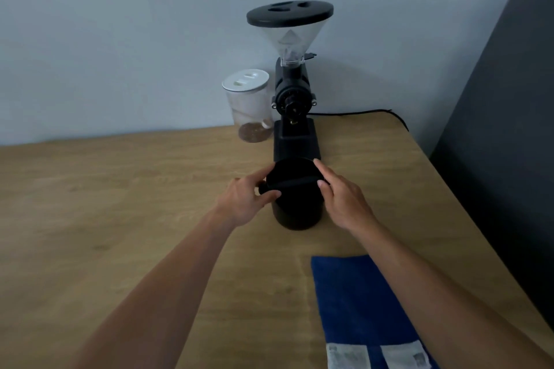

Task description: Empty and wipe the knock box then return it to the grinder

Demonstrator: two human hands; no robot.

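A black round knock box (296, 213) stands upright on the wooden table (120, 204), just in front of the black coffee grinder (295, 117) at the wall. A dark bar spans its open top. My left hand (248, 198) grips the box's left rim, thumb and fingers pinching the bar's end. On the other side, my right hand (341, 198) holds the right rim, fingers curled over the edge. The inside of the box is too dark to make out.
A clear jar (250, 108) with a white lid and some coffee beans stands left of the grinder. A blue cloth (359, 305) lies on the table at the near right. The grinder's black cable (359, 112) trails along the back edge. A dark wall closes the right side.
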